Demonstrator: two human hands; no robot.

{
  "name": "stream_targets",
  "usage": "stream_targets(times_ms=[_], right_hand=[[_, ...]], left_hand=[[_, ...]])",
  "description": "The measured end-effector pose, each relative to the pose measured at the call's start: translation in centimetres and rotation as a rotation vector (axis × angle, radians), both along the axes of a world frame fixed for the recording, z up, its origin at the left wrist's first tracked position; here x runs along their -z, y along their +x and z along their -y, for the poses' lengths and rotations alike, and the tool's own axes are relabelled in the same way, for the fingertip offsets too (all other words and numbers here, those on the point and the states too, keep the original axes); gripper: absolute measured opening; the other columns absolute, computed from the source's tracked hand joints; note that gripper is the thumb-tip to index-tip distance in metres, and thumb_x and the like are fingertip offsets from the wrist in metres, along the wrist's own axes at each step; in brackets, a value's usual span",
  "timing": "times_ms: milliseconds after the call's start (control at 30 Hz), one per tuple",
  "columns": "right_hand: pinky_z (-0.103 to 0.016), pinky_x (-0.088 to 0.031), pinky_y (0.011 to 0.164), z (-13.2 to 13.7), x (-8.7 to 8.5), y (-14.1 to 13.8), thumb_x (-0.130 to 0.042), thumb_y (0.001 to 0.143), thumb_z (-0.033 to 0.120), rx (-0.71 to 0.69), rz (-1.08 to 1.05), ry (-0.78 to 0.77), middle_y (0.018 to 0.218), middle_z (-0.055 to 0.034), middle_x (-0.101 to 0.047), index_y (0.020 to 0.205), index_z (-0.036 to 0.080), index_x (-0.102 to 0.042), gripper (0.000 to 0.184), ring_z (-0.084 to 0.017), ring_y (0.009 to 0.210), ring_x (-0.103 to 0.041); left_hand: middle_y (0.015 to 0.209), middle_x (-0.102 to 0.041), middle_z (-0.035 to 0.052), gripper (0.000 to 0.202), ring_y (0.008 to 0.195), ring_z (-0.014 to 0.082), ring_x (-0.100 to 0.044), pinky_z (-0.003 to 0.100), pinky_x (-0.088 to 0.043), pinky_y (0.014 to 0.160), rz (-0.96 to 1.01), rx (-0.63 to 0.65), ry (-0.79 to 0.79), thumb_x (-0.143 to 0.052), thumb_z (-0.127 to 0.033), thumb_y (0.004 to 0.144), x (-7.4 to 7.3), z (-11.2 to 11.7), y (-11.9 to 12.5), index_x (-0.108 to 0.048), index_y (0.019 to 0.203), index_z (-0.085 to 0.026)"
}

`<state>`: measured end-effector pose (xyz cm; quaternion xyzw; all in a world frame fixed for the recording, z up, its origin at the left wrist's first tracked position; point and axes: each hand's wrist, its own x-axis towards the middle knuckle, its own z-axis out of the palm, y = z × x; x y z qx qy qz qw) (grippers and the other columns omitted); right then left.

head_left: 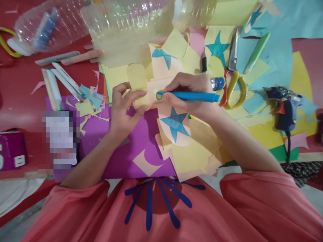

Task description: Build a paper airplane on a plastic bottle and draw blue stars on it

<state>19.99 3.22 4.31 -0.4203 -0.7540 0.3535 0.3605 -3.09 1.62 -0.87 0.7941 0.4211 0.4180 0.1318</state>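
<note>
My right hand [193, 89] grips a blue marker [199, 96], its tip down on a small piece of yellow paper [156, 101]. A small rounded blue outline shows at the tip. Just left of it, my left hand [126, 104] pinches a pale yellow paper cut-out [137, 74] with a rounded top, between thumb and fingers. Below the marker lies a blue paper star [175, 122] on pale paper. Another blue star [164, 57] sits above, partly folded in look. How the lower end of the cut-out meets the paper is hidden by my fingers.
Clear plastic bottles [131, 20] lie along the back. Scissors [236, 80], a green cutter [257, 52] and a glue gun [285, 111] are at the right. Several markers [67, 80], paper scraps [85, 107] and a phone [60, 137] are at the left, beside purple paper [118, 154].
</note>
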Motion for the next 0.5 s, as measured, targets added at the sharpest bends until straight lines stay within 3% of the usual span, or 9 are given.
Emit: stream_targets(times_ms=[233,500], right_hand=[[-0.026,-0.049,0.055,-0.14,0.17,-0.06,-0.064,0.083,0.030,-0.058,-0.046,-0.005,0.069,0.0004,-0.068,0.074,0.021,-0.063,0.013,-0.011,0.059,-0.059],[-0.022,-0.044,0.055,-0.26,-0.10,0.21,-0.063,0.084,0.029,-0.133,-0.056,-0.083,0.065,0.0021,-0.061,0.074,0.017,-0.063,0.015,-0.007,0.058,-0.052]], left_hand=[[0.111,-0.056,0.0064,0.031,0.114,0.0247,-0.058,0.043,-0.057,0.094,0.041,-0.048,-0.060,-0.064,-0.053,0.088,-0.08,0.18,0.30,-0.066,0.112,-0.034],[0.114,-0.055,0.0068,0.037,0.116,0.0240,-0.056,0.044,-0.054,0.098,0.056,-0.035,-0.138,-0.063,-0.058,0.087,0.11,0.05,0.08,-0.065,0.112,-0.030]])
